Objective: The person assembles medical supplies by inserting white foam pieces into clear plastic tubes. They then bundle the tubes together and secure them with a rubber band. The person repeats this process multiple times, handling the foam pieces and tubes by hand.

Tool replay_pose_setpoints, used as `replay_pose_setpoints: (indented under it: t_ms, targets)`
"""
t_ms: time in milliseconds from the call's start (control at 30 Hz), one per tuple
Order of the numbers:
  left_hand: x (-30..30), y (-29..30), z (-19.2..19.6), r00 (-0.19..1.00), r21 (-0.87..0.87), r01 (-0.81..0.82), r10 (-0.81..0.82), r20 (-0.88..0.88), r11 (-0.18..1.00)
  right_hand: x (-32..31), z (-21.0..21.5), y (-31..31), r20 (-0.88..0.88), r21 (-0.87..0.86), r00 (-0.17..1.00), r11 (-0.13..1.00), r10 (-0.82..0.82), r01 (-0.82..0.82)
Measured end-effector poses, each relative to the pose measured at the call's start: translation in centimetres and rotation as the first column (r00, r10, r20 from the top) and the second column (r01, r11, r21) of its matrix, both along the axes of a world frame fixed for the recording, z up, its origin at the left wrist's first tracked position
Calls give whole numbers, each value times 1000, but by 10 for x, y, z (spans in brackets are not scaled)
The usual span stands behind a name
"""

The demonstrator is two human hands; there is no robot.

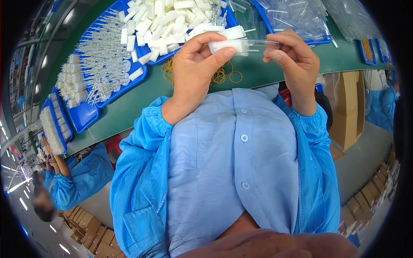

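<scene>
At a green desk (258,72) in a busy workroom, a worker in a blue overgarment (318,172) and a light-blue buttoned shirt (215,137) holds a small piece of work between two bare hands. The left hand (192,71) grasps a white block (224,44), pinched between thumb and fingers, while the right hand (297,60) pinches the right end of a clear plastic sleeve (263,44) that reaches the block from the right. Both pieces are held above the near part of the desk, before the worker's chest. Just beyond the left hand lies a heap of white blocks (165,26); yellow rubber bands (220,76) lie loose on the desk below the held pieces. To the left, a blue tray (124,90) carries rows of clear, thin-stemmed parts (105,51). On the far right, another blue tray (320,42) is piled with clear plastic pieces (292,19), with a clear plastic bag (352,19) beside it. Near the left edge, a co-worker in blue (88,176) reaches toward a tray of white parts (51,127); an open cardboard box (346,107) stands at right.
</scene>
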State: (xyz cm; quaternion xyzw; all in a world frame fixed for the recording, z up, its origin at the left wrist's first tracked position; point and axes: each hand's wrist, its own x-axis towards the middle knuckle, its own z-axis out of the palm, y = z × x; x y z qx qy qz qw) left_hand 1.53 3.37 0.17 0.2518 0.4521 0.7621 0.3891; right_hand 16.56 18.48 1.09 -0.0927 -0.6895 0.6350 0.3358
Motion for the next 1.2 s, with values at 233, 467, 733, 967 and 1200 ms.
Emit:
replay_pose_setpoints:
  t_ms: [233, 467, 733, 967, 1200]
  targets:
    - [0, 0, 7, 1000, -29, -17, 17, 2, 999, -2, 1, -1, -20, 69, 1000, 997, 19, -17]
    - [-5, 1, -8, 958, -30, -114, 102, -267, 993, -6, 1, -9, -5, -136, 1000, 991, -2, 2]
    - [-9, -5, -4, 926, -122, -131, 78, -371, 984, -9, -4, -4, -66, 51, 997, 998, 36, -33]
    - [-5, -4, 1, 921, -55, -132, 102, -376, 990, -14, 1, -11, 15, -212, 1000, 977, -21, 24]
    - [-5, -5, 0, 909, -65, -156, 117, -401, 986, -15, -3, -4, -46, -25, 999, 999, -25, 24]
